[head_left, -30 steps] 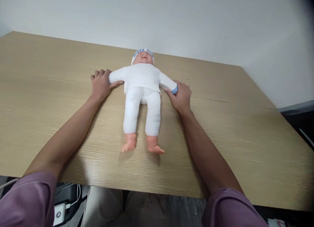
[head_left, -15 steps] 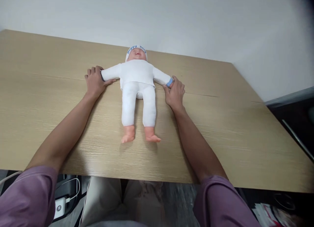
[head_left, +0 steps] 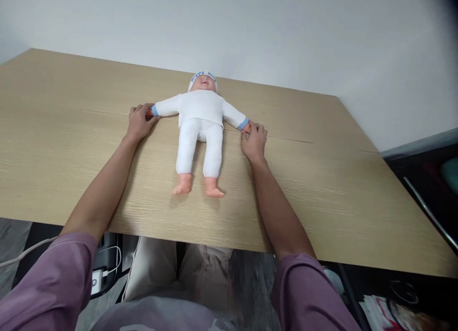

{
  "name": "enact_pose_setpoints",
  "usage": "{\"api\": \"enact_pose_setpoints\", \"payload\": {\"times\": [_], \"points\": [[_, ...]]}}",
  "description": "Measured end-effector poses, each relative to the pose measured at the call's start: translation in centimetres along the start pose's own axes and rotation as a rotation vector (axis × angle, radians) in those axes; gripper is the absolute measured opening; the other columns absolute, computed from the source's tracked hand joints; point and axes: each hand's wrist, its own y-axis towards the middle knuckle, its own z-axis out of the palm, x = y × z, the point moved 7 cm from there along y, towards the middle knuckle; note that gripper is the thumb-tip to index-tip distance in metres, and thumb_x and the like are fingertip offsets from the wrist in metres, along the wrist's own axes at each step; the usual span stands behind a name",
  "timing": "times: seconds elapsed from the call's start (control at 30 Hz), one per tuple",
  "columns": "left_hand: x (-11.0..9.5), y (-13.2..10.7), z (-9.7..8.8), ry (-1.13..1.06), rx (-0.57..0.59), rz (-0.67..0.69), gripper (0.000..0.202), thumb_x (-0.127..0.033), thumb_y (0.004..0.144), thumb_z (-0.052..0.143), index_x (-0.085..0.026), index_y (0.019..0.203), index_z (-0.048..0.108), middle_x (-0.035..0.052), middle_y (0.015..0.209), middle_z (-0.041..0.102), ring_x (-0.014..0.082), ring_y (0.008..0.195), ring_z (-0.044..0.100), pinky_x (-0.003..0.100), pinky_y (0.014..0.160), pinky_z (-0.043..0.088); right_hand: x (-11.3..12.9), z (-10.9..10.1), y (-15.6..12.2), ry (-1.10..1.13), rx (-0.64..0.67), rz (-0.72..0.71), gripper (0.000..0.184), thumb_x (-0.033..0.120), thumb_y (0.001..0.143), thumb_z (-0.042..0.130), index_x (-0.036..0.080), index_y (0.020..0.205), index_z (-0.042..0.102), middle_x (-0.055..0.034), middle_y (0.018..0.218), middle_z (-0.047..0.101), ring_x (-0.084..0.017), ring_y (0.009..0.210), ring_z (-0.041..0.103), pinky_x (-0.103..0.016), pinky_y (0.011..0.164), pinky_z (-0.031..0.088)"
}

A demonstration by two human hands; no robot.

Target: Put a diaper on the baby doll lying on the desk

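Observation:
A baby doll [head_left: 201, 109] lies on its back on the wooden table [head_left: 89, 83], feet toward me and arms spread wide. It wears a white top and trousers with blue cuffs, and a white cap [head_left: 203, 75] with blue lettering. At the doll's hand on the left side of the view, my left hand [head_left: 139, 121] is closed around it, just beyond the blue cuff. My right hand [head_left: 254, 139] grips the other doll hand between thumb and fingers. Both forearms rest along the tabletop.
Behind the table rises a pale wall [head_left: 272, 40]. Below the front edge on the left are a white device [head_left: 96, 282] and its cable. Dark furniture [head_left: 429, 192] stands at the right, with papers [head_left: 375, 312] low down.
My left hand has shifted slightly, and the doll's blue cuff there now shows. The doll's legs have swung slightly left. The whole view has also shifted a little.

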Motion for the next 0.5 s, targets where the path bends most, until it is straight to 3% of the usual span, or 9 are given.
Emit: {"api": "enact_pose_setpoints", "payload": {"times": [0.17,0.3,0.4,0.47,0.5], "points": [[-1.3,-2.9,-1.1,-0.024,-0.069,-0.029,0.087,-0.077,0.104,0.053,-0.017,0.165,0.06,0.0244,0.162,0.062,0.0408,0.151,0.049,0.06,0.132,0.034,2.8,-2.3,-4.0,-0.018,-0.072,0.007,0.081,0.024,0.098,0.051,0.009,0.177,0.036,-0.0276,0.171,0.052,-0.039,0.16,0.045,-0.066,0.137,0.036],[-5.7,-7.4,-3.7,-0.068,-0.22,-0.077,0.066,-0.055,0.11,0.054,-0.019,0.165,0.057,0.0217,0.167,0.061,0.038,0.158,0.05,0.059,0.136,0.034,7.3,-5.6,-9.1,0.054,-0.097,-0.026,0.083,0.027,0.099,0.056,0.01,0.177,0.034,-0.0272,0.173,0.051,-0.039,0.163,0.045,-0.066,0.138,0.037],[-11.1,-14.1,-6.0,-0.221,-0.3,0.016,0.056,-0.049,0.112,0.055,-0.022,0.161,0.059,0.018,0.163,0.066,0.0346,0.149,0.059,0.057,0.127,0.047,11.3,-10.8,-15.3,0.168,-0.192,-0.12,0.07,0.029,0.108,0.053,0.018,0.175,0.039,-0.0229,0.167,0.059,-0.038,0.155,0.056,-0.069,0.132,0.045],[-13.9,-21.4,-7.2,-0.322,-0.327,0.084,0.051,-0.051,0.113,0.056,-0.026,0.158,0.062,0.0154,0.155,0.07,0.033,0.14,0.065,0.056,0.12,0.055,13.0,-14.8,-21.4,0.242,-0.254,-0.233,0.062,0.029,0.112,0.055,0.024,0.173,0.045,-0.0191,0.163,0.065,-0.036,0.152,0.061,-0.068,0.128,0.052],[-15.0,-25.7,-7.2,-0.347,-0.282,0.128,0.046,-0.053,0.113,0.055,-0.029,0.15,0.067,0.0139,0.144,0.075,0.033,0.131,0.069,0.058,0.116,0.057,13.2,-16.5,-24.9,0.257,-0.271,-0.281,0.063,0.027,0.111,0.059,0.028,0.173,0.047,-0.0165,0.158,0.069,-0.035,0.148,0.066,-0.066,0.122,0.058]]}}
